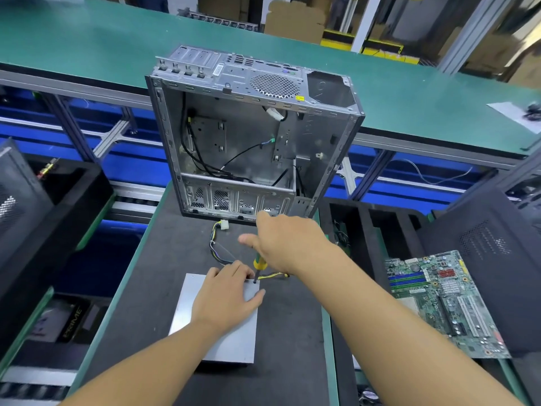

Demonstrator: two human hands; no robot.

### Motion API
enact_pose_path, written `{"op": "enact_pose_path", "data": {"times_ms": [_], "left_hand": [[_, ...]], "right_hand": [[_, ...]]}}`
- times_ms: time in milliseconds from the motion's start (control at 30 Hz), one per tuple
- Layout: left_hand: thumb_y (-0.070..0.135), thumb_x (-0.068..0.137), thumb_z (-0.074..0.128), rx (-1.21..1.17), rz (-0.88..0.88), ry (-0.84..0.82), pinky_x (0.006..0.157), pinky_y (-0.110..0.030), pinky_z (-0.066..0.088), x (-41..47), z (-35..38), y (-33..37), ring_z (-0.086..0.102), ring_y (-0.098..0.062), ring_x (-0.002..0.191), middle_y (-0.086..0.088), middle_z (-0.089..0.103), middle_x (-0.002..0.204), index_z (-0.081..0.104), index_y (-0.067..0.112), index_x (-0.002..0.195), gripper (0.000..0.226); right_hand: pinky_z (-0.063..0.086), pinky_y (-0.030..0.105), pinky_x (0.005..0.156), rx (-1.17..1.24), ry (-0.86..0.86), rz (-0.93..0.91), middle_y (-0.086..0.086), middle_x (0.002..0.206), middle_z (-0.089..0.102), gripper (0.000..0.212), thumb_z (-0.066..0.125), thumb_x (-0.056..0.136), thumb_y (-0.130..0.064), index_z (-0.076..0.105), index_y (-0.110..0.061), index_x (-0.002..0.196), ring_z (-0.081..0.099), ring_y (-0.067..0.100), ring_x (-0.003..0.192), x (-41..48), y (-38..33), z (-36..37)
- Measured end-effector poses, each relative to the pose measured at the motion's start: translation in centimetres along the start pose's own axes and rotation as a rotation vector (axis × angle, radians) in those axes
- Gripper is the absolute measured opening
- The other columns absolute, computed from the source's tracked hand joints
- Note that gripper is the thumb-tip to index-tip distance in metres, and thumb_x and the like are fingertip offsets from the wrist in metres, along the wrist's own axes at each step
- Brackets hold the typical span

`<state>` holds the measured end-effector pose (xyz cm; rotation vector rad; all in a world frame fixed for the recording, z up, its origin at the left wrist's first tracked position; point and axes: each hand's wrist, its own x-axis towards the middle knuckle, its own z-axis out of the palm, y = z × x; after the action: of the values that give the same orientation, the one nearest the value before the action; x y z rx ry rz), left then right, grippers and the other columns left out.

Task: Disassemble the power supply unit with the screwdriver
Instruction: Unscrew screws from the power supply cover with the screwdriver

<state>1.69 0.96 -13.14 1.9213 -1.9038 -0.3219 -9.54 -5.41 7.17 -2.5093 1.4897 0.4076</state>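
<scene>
The flat, plain silver sheet-metal power supply unit (234,338) lies on the dark grey work mat (140,288), just in front of the opened, gutted silver computer case (251,136), with its yellow-and-black cable bundle (218,250) trailing from the far edge. The left hand (225,297) rests on its lid, fingers nearly straight and thumb spread. The right hand (287,244) curls round the yellow-and-green-handled screwdriver (259,265), whose tip sits on the lid's far right corner.

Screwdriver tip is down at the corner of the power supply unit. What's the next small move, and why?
Probably turn the screwdriver to loosen whatever screw sits there: the right hand grips its handle, the tip meets the far right corner of the power supply unit, and the left hand presses on the cover, which is not yet off.
</scene>
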Motion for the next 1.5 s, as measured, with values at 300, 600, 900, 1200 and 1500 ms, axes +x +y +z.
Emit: {"op": "enact_pose_path", "data": {"times_ms": [300, 600, 900, 1200, 1500], "left_hand": [[0.064, 0.083, 0.047, 0.016, 0.002, -0.019, 0.087, -0.026, 0.034, 0.2, 0.4, -0.3, 0.048, -0.002, 0.089, 0.023, 0.049, 0.094, 0.051, 0.035, 0.094, 0.031], [0.058, 0.086, 0.045, -0.03, 0.002, -0.009, 0.09, -0.024, 0.03, 0.2, 0.3, -0.2, 0.049, 0.0, 0.089, 0.024, 0.051, 0.095, 0.047, 0.038, 0.092, 0.021], [0.053, 0.085, 0.054, -0.012, -0.023, 0.045, 0.081, -0.023, 0.03, 0.0, 0.1, 0.1, 0.028, -0.005, 0.081, 0.024, 0.043, 0.086, 0.055, 0.035, 0.092, 0.019], [0.052, 0.091, 0.046, -0.028, 0.022, -0.017, 0.088, -0.027, 0.032, 0.2, 0.0, -0.2, 0.049, -0.002, 0.092, 0.023, 0.049, 0.093, 0.053, 0.034, 0.095, 0.02], [0.037, 0.095, 0.053, 0.006, 0.06, 0.051, 0.082, -0.03, 0.037, 0.0, 0.0, 0.0, 0.049, -0.007, 0.087, 0.018, 0.055, 0.091, 0.059, 0.028, 0.096, 0.011]], "right_hand": [[0.037, 0.034, 0.058, 0.215, -0.24, -0.146, -0.003, 0.1, 0.035, 0.017, 0.052, 0.092, -0.012, 0.048, -0.027, 0.099, 0.051, 0.02, 0.068, -0.2, 1.2, -0.8], [0.026, 0.034, 0.05, 0.173, 0.013, -0.061, 0.003, 0.077, 0.041, 0.021, 0.037, 0.104, -0.034, 0.028, -0.016, 0.097, 0.043, 0.023, 0.062, 0.3, 0.3, 0.4], [0.045, 0.042, 0.07, 0.281, -0.164, -0.117, 0.004, 0.108, 0.034, 0.017, 0.047, 0.093, -0.018, 0.035, -0.02, 0.105, 0.05, 0.028, 0.077, -0.1, -0.2, -0.1], [0.027, 0.035, 0.051, 0.239, 0.01, -0.014, 0.007, 0.087, 0.042, 0.022, 0.039, 0.103, -0.034, 0.027, -0.016, 0.099, 0.046, 0.026, 0.068, 0.4, -0.7, 0.6], [0.044, 0.039, 0.068, 0.318, -0.064, -0.039, 0.003, 0.104, 0.038, 0.022, 0.051, 0.091, -0.026, 0.033, -0.019, 0.101, 0.05, 0.032, 0.09, 0.1, -0.5, 0.4]]}}
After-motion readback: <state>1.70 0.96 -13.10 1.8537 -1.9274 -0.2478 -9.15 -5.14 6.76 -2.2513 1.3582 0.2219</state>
